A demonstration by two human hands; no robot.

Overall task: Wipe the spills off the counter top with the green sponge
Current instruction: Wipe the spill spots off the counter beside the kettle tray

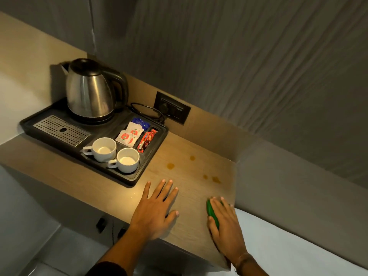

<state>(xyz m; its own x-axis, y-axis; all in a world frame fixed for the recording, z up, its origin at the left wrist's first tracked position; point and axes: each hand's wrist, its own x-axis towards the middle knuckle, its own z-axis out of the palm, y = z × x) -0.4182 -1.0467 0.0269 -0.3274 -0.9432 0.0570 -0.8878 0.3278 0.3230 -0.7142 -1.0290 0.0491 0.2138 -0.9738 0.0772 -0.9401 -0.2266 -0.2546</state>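
Note:
The wooden counter top (191, 198) carries several small brown spills: one (170, 166) near the tray, one (192, 157) farther back, and a pair (216, 179) toward the right edge. My right hand (225, 220) lies flat over the green sponge (212, 213) near the counter's right front corner, pressing it to the surface; only the sponge's left side shows. My left hand (157, 208) rests flat on the counter with fingers spread, holding nothing, just in front of the spills.
A black tray (139, 174) at the left holds a steel kettle (89, 90), two white cups (104, 149), sachets and a metal drip grid. A wall socket (172, 107) with a cable sits behind. A white bed (298, 246) borders the counter's right edge.

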